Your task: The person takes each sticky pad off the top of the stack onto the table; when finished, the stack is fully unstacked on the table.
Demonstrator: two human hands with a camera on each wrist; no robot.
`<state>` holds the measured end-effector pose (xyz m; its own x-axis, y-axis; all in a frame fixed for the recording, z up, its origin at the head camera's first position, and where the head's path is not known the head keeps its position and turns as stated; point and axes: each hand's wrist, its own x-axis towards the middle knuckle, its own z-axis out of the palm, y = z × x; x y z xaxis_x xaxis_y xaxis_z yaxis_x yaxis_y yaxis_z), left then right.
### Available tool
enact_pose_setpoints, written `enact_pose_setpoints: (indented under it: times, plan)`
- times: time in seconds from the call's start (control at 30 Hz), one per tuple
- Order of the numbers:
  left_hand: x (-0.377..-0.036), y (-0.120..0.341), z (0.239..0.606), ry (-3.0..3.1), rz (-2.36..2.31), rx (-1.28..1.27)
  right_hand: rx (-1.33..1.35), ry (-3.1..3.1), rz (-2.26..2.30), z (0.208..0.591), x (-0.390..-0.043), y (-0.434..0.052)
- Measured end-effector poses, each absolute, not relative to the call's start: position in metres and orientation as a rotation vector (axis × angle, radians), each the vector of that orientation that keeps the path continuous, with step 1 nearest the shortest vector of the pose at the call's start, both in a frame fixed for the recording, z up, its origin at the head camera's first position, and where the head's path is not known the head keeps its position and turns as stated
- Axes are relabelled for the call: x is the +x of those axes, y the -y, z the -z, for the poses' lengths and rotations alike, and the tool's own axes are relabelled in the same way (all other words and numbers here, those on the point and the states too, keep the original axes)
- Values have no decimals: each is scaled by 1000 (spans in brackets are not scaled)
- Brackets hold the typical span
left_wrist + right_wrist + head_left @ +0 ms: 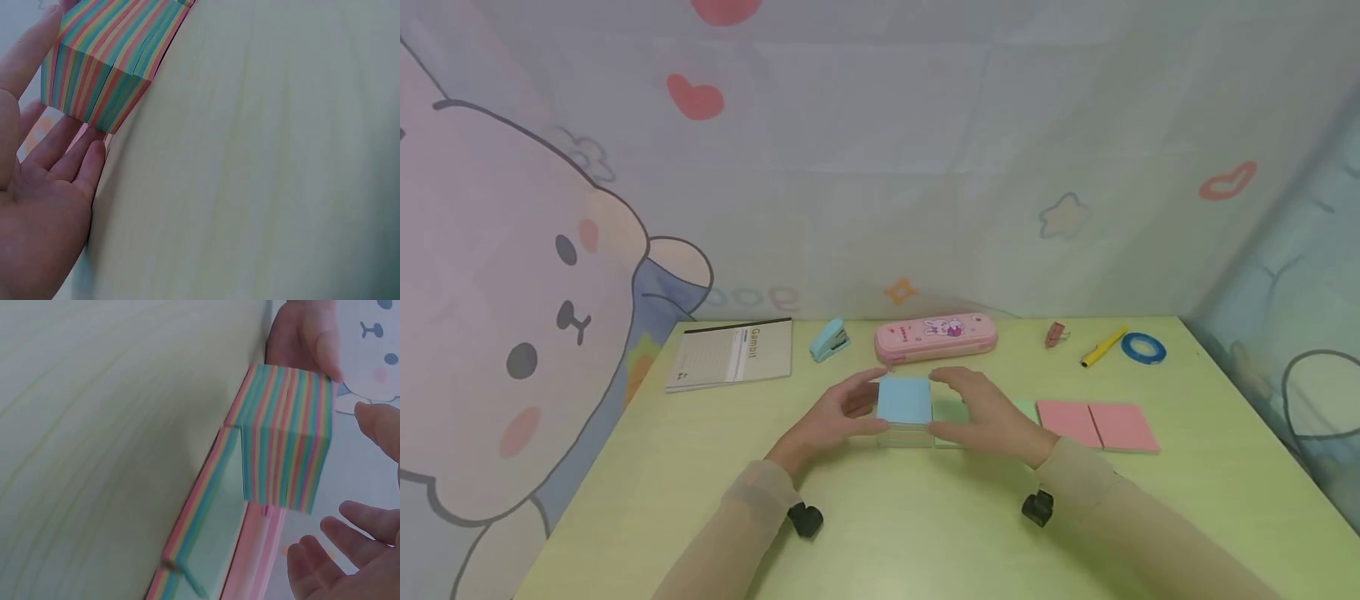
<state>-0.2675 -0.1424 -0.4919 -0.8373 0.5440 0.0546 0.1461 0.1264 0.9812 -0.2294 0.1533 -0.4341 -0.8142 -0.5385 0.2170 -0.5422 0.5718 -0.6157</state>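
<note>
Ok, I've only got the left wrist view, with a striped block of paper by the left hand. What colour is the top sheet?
Observer: In the head view the top sheet of the note block is light blue.
Operator: And where's the right hand?
Observer: The right hand is at the opposite side of the block from the left hand, fingers loosely spread, not gripping it.
Operator: Anything else beside the block?
Observer: A lower green-topped pad lies against it on the right-hand side, and two pink pads lie further right on the table.
</note>
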Motion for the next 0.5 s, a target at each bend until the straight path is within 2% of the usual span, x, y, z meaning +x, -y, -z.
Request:
enact_pose_setpoints:
  times: [0.5]
  plan:
    - [-273,149,496,-2030,-1732,721,978,2778,-1058,444,-243,-129]
